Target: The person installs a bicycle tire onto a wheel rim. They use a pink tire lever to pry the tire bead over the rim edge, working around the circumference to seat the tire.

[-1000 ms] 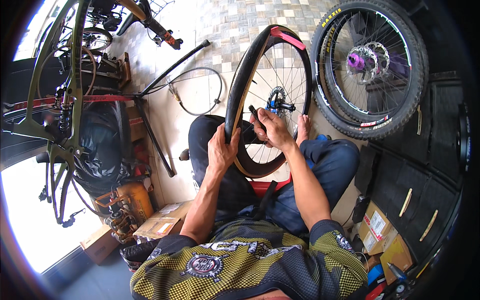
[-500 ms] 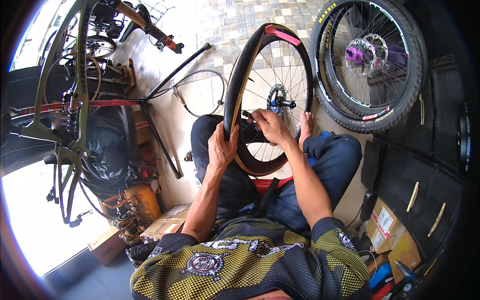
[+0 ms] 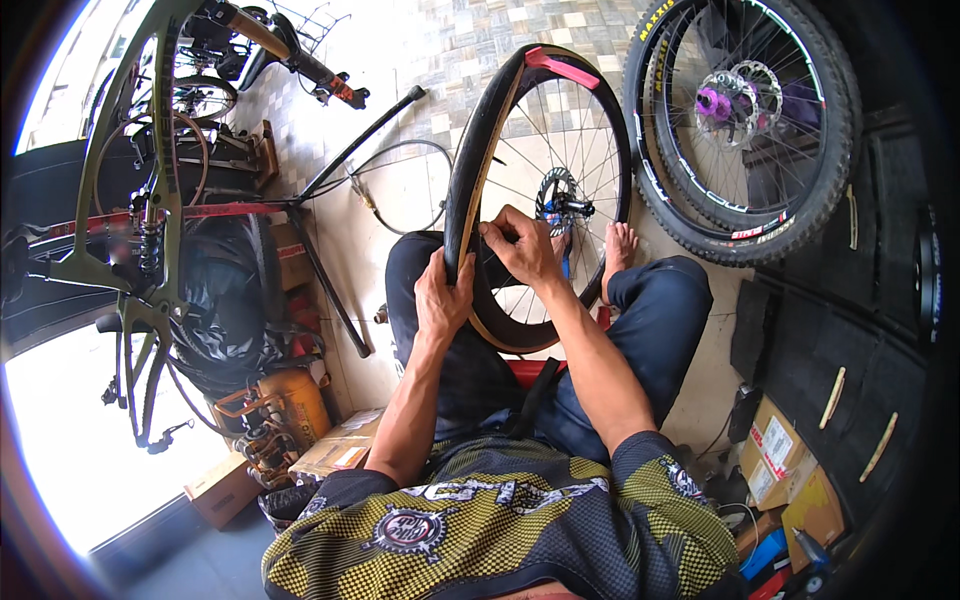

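A bicycle wheel (image 3: 618,260) with a black, tan-edged tyre (image 3: 463,190) stands upright between my knees. My left hand (image 3: 443,300) is wrapped round the tyre at its near left side. My right hand (image 3: 522,248) is closed in a pinch at the inner edge of the rim, a little above my left hand. Whatever lies between those fingertips is hidden. A pink strip (image 3: 562,68), shaped like a tyre lever, sits over the top of the rim. The hub with its brake disc (image 3: 556,195) shows behind my right hand.
Two knobbly-tyred wheels (image 3: 850,150) lean at the right beside black panels. A green bike frame (image 3: 160,270) hangs at the left near a black stand leg (image 3: 330,290). An orange compressor tank (image 3: 295,405) and a cardboard box (image 3: 335,450) sit at the lower left.
My right hand has shifted slightly left and up to the rim, its fingers drawn tighter. The small dark thing at its fingertips is now out of sight. My left hand keeps its place.
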### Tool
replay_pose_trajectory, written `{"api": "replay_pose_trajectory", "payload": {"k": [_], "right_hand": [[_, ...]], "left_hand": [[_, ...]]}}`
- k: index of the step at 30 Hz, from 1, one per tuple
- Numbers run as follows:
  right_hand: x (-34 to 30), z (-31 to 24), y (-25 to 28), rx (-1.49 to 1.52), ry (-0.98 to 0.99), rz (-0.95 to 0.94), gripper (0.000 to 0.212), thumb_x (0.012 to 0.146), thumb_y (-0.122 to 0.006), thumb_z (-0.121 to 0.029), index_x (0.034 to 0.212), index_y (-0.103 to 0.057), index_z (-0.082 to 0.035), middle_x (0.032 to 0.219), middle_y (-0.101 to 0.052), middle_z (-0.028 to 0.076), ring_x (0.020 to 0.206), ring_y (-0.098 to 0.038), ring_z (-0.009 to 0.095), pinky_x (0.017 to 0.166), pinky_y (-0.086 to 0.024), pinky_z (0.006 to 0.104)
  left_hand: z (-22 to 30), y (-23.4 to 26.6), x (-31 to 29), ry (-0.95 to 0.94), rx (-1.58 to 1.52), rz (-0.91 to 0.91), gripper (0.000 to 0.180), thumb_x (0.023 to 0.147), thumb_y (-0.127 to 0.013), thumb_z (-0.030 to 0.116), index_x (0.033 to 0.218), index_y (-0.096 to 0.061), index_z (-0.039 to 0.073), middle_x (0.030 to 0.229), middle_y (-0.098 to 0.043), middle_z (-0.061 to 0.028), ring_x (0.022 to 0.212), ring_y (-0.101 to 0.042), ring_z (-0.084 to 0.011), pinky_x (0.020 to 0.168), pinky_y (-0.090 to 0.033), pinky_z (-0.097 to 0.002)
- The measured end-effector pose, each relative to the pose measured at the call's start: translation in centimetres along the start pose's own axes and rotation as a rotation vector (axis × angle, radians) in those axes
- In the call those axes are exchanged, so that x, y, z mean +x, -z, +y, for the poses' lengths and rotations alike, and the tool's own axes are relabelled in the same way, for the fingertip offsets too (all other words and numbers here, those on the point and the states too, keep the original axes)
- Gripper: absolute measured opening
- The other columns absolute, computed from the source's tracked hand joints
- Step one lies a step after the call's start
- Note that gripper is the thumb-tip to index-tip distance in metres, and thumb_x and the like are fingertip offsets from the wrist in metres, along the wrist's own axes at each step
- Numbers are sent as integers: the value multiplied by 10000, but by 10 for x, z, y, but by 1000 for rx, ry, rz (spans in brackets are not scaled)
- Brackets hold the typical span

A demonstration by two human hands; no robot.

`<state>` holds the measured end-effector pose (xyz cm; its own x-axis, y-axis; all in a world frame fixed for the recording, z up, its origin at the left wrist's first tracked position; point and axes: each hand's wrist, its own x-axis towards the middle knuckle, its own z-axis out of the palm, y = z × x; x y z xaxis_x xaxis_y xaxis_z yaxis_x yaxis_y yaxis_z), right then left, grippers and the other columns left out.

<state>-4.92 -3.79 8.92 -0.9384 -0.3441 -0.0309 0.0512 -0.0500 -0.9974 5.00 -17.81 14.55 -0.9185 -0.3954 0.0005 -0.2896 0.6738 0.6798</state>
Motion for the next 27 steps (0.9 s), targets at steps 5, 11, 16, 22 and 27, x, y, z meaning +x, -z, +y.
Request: {"api": "replay_pose_trajectory", "payload": {"k": [5,11,16,22,27], "right_hand": [[5,16,-16,159,14,51,366,1005,-754,-193,736,-555,-43,593,-503,-39,594,-409,44,528,-350,284],[9,22,-31,155,63,134,442,1003,-725,-274,692,-512,-42,539,-450,30,523,-397,98,493,-356,329],[9,9,-23,14,112,75,379,994,-699,-281,740,-539,-50,566,-480,107,499,-488,217,512,-420,378],[6,-25,2,-137,209,-115,141,988,-665,-159,942,-596,-45,742,-668,162,688,-709,381,595,-526,451],[8,-46,14,-431,280,-218,93,1004,-641,-150,990,-624,-59,799,-713,159,751,-740,388,645,-592,473]], "left_hand": [[0,-2,0,-30,-36,48,223,996,-749,170,1118,-688,-7,731,-673,-122,631,-646,-158,597,-514,-336],[-1,0,2,-62,-55,58,240,996,-752,171,1137,-694,-15,732,-661,-104,633,-593,-133,606,-502,-320],[-5,4,1,2,-40,6,306,965,-786,169,1203,-677,10,847,-716,-175,710,-719,-307,665,-557,-362],[-6,2,0,-11,-87,9,321,960,-789,179,1214,-681,14,855,-714,-168,712,-715,-304,669,-556,-364],[-8,3,-1,0,-110,11,297,961,-785,180,1194,-695,19,820,-705,-159,678,-701,-295,641,-543,-373]]}}
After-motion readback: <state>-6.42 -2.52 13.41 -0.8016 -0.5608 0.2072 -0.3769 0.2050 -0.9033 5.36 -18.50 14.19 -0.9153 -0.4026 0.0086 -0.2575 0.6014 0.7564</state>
